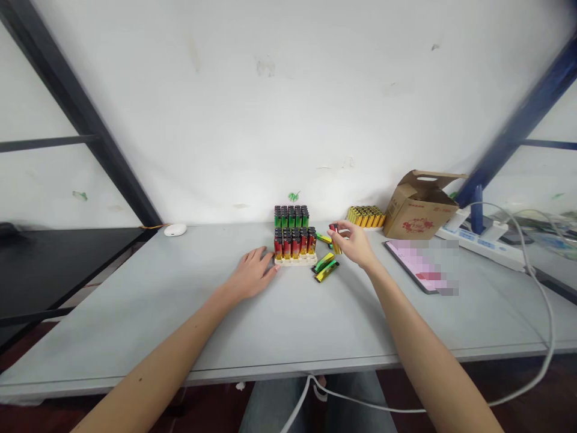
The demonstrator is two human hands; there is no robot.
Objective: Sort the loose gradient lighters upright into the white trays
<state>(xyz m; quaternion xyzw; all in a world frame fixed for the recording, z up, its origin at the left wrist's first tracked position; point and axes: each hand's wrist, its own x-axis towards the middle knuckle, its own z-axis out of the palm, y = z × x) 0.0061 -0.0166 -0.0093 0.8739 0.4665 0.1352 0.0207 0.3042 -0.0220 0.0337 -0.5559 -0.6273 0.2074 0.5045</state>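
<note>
Rows of upright red-yellow lighters [295,245] stand in a pale holder [295,262], with green lighters [291,217] upright behind them. My left hand [255,273] rests on the table beside the holder's left side, fingers spread, holding nothing. Right of the holder, my right hand [354,242] pinches a red-yellow lighter [336,239] between thumb and fingers. Several green-yellow lighters [325,266] lie on the table below that hand, and another [323,239] lies behind, partly hidden.
Yellow cylinders [366,216] stand against the wall, beside an open cardboard box [417,210]. A phone [417,264], a power strip [487,245] and white cables are to the right. A white case [175,230] sits at the back left.
</note>
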